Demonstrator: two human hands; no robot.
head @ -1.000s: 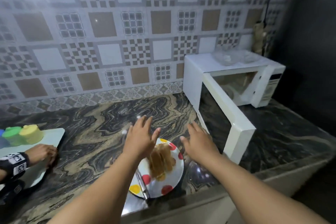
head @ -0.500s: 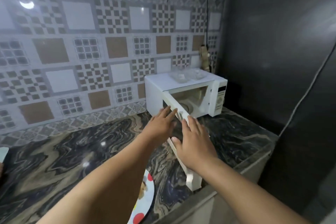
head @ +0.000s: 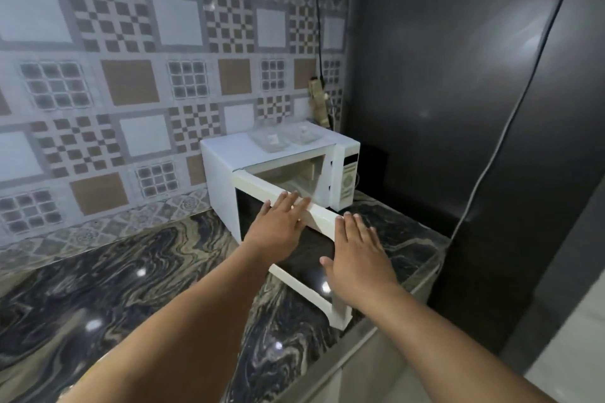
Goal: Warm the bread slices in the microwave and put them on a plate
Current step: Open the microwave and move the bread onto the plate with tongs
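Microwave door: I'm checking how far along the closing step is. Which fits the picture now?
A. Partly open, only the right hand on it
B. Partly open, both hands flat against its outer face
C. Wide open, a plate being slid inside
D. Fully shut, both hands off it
B: the microwave door stands ajar from the cavity, with the left hand and right hand spread flat on its outer face.

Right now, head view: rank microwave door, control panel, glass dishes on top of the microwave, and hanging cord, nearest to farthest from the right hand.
1. microwave door: under the right hand, palm on it.
2. control panel: beyond, on the microwave's right front.
3. glass dishes: on the microwave's top, behind.
4. hanging cord: farthest, against the tiled wall.
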